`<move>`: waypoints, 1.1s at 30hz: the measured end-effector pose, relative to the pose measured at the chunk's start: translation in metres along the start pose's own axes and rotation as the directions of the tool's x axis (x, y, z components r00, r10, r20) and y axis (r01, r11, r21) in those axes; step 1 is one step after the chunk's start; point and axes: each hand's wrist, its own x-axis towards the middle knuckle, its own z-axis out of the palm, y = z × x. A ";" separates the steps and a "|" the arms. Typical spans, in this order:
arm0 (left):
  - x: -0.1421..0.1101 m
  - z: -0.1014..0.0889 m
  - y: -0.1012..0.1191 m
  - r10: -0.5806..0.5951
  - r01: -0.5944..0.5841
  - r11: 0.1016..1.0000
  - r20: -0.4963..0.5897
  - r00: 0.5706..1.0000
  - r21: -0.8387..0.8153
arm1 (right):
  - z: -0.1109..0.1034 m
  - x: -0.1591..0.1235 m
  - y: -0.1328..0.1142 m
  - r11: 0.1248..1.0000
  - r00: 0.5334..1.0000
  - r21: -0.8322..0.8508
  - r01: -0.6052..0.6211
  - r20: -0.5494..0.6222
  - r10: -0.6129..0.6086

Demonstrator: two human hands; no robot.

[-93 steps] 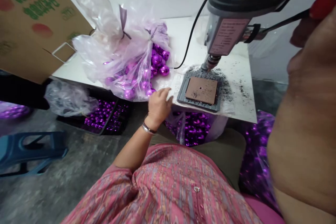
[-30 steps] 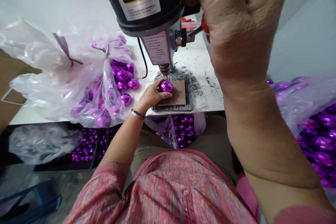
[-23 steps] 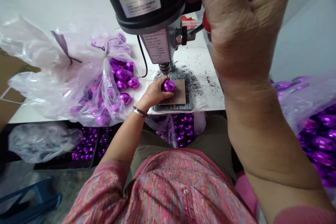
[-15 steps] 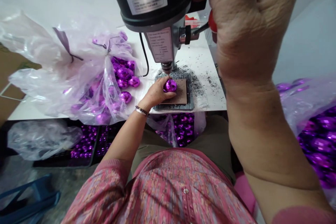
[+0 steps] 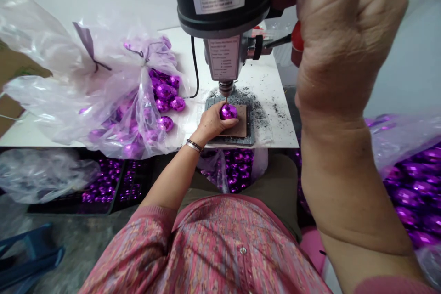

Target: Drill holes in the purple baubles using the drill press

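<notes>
At the left, a clear plastic bag (image 5: pixel 113 101) of shiny purple balls lies on the white surface (image 5: pixel 280 96), with a few loose balls (image 5: pixel 166 123) beside its right edge. Next, the left hand (image 5: pixel 215 121) reaches in, its fingers curled around the left side of a purple ball (image 5: pixel 228 111), the thumb in front and the forefinger behind. That ball sits over the brown board (image 5: pixel 241 124), under the drill bit (image 5: pixel 226 99). Rightmost, the right hand (image 5: pixel 339 32) has its fingers closed around a red-knobbed lever (image 5: pixel 279 41).
</notes>
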 end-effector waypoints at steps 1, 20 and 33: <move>0.000 0.000 0.000 -0.004 0.004 1.000 -0.001 1.000 -0.008 | 0.000 0.000 0.001 1.000 1.000 -0.010 0.004 -0.003 -0.004; 0.001 0.007 -0.002 0.031 -0.032 0.999 -0.037 0.999 -0.021 | 0.003 -0.043 0.033 0.969 0.967 -0.112 0.222 -0.103 -0.234; -0.003 0.010 -0.003 0.037 -0.042 0.997 -0.084 0.996 -0.070 | 0.009 -0.057 0.053 0.947 0.938 -0.116 0.299 -0.148 -0.314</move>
